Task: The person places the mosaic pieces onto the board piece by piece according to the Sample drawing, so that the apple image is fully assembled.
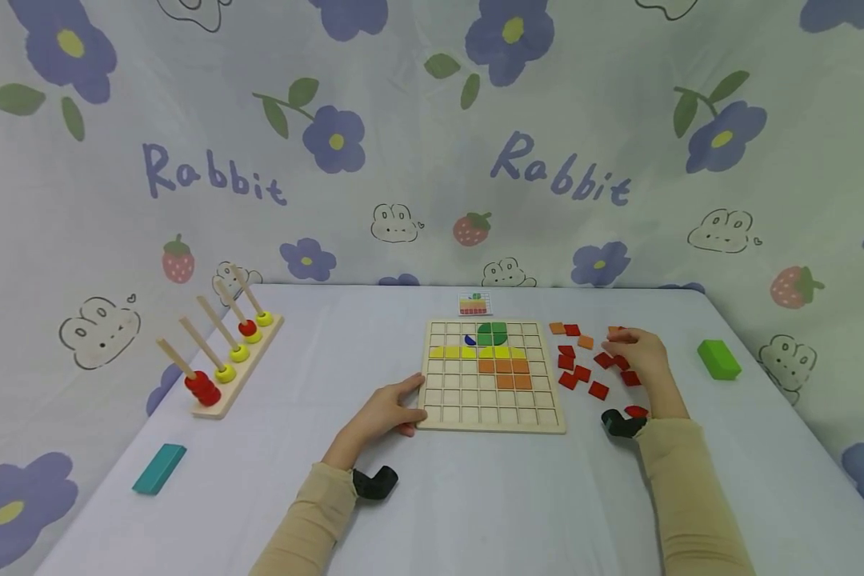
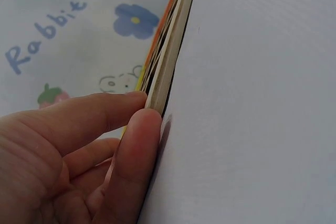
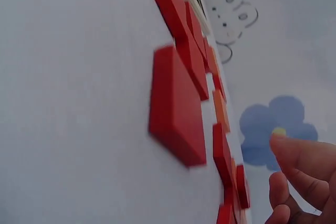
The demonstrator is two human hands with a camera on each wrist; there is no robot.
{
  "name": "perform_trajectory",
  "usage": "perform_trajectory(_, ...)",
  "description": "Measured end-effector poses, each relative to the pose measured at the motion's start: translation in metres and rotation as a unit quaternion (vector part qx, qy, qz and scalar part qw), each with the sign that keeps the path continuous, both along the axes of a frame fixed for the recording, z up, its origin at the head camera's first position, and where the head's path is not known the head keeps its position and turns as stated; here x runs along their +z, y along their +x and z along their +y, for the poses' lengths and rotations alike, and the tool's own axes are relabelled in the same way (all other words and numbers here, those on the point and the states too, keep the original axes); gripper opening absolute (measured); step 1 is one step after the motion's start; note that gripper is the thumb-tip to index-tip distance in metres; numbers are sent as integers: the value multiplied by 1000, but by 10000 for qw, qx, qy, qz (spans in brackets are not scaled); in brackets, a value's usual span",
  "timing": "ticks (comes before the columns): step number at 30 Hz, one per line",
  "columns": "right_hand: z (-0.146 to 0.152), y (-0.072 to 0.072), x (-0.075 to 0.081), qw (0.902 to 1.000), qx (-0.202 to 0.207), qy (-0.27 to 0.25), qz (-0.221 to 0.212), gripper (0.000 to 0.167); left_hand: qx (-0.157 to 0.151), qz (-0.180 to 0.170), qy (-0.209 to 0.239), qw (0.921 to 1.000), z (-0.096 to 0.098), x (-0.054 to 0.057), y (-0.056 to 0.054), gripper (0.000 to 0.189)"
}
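A wooden grid board [image 1: 461,400] bears green, blue, yellow and orange pieces in its upper and middle squares. My left hand [image 1: 382,412] holds its near left side; in the left wrist view, thumb and index finger [image 2: 105,114] meet the wooden edge. To the board's right lie scattered red tiles [image 1: 598,390] and a few orange tiles [image 1: 586,342]. My right hand [image 1: 641,352] hovers over the far right ones, its fingertips near an orange tile [image 1: 615,329]. In the right wrist view the fingers [image 3: 307,156] stand apart, with nothing visible between them.
Behind the board lies a small pattern card [image 1: 474,304]. A peg stand [image 1: 219,404] with red and yellow rings stands at the left, a teal block [image 1: 160,470] in front of it. Far right is a green block [image 1: 718,360]. A printed curtain [image 1: 432,160] hangs behind the table.
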State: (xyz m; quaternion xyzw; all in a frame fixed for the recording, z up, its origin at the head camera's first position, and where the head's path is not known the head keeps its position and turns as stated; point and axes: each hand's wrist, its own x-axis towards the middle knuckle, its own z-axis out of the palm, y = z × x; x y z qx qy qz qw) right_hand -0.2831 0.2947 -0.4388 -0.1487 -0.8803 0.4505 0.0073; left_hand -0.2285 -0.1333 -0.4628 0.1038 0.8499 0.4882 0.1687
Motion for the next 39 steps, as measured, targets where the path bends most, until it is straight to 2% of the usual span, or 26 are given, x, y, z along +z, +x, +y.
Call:
perform_trajectory(4,23,7,-7,9983,-483,-322,-100,49,-3,31,-36,10000,0,0,1,69)
perform_trajectory(8,33,13,-7,9960,-808,-221,-306,58,-31,51,-9,10000,0,0,1,69)
perform_trajectory(12,33,17,-5,9948,-772,108,-660,62,-55,33,37,10000,-1,-1,1,69)
perform_trajectory(17,30,18,-4,9932,-619,352,-922,57,-59,17,62,10000,-1,-1,0,69)
perform_trajectory(26,28,14,-2,9955,-316,827,-344,45,-46,56,73,9999,-1,0,-2,70)
perform_trajectory(29,24,12,-1,9964,-380,722,-218,43,-39,46,87,9999,-2,0,-2,70)
perform_trajectory(32,21,9,-2,9971,-722,208,-68,42,-61,37,91,9999,-2,0,-3,70)
perform_trajectory(34,17,6,-3,9935,-1009,-518,49,42,-74,18,79,9999,-1,0,-2,70)
perform_trajectory(36,11,4,-1,9776,-1282,-1664,149,34,-74,20,69,9999,-1,-1,-2,70)
perform_trajectory(39,0,1,7,9329,-1433,-3301,110,15,-62,29,89,9999,-1,0,-2,69)
